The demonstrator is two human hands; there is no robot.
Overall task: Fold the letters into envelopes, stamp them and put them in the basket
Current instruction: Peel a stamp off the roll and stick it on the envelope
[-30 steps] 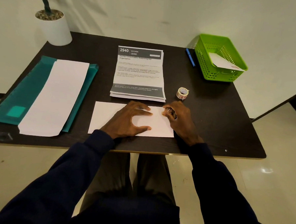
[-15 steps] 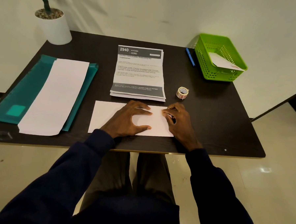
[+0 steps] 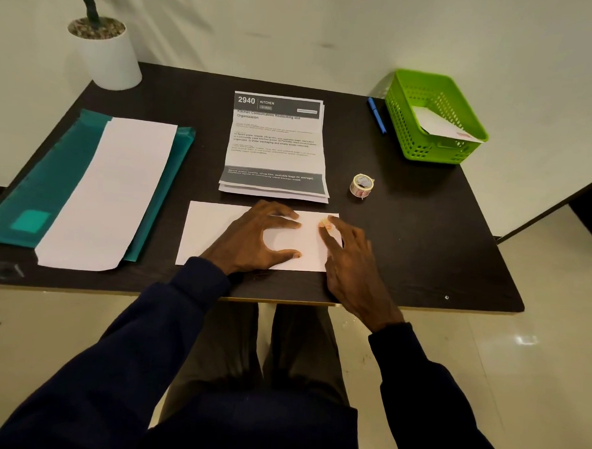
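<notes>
— What do you have on your far left?

— One white plant pot (image 3: 106, 58) at the back corner of the dark table (image 3: 424, 238). Nearer you is one teal folder (image 3: 26, 179) with one long white sheet (image 3: 114, 187) lying on it.

— And in the middle?

— One stack of printed letters (image 3: 274, 147). Three sheet edges show at its near end, and I cannot tell whether there are more. Just in front of it, by the table's near edge, one white envelope (image 3: 212, 233) lies flat.

— Where are your hands?

— Both are on that envelope. Your left hand (image 3: 252, 239) presses its middle, fingers spread apart and thumb out wide, gripping nothing. Your right hand (image 3: 351, 261) lies over its right end, fingers straight and loosely apart. One fingertip touches one small stamp (image 3: 324, 224) at the envelope's far right corner.

— And to your right?

— One stamp roll (image 3: 361, 186) stands near the letters, apart from the envelope. Farther back, one blue pen (image 3: 376, 115) lies just beside one green basket (image 3: 428, 150). The basket holds one second envelope (image 3: 437, 125), which has a reddish mark at one corner.
</notes>
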